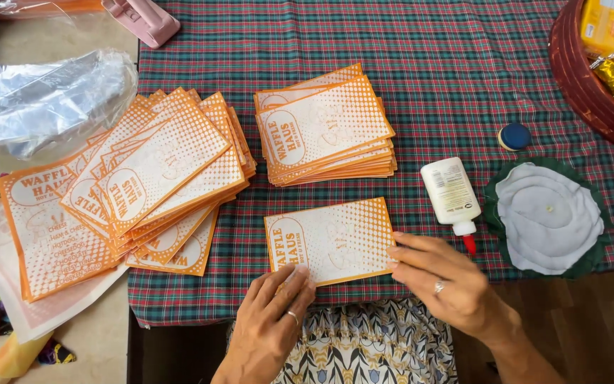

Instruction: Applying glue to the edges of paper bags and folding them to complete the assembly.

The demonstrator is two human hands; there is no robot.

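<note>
**Two hands flatten one orange-and-white paper bag on a plaid cloth**

While both hands press down near the table's front edge, a single orange-and-white paper bag (332, 240) lies flat between them on the red-and-green plaid tablecloth (463, 57). Fingers of the left hand (271, 313) are stretched out, with the tips resting on the bag's lower left corner. Fingers of the right hand (438, 281) are extended too, touching its right edge; neither hand is clenched or gripping.

Behind that bag sits a neat stack of the same bags (325, 128), rectangular, with an orange border, a dotted fade and an oval label at the left end. To the left a looser, fanned heap of them (158, 178) spreads over the cloth's edge; the number in either pile cannot be counted.

Just right of the single bag lies one white glue bottle (451, 193) with a red tip, on its side. One blue cap (514, 136) rests beyond it, near one round white cloth pad with a green edge (548, 217). One crumpled clear plastic wrapper (44, 99) lies at far left, one pink stapler (142, 19) at the top, and one dark red basket (584, 78) with yellow packets sits at the upper right corner.
</note>
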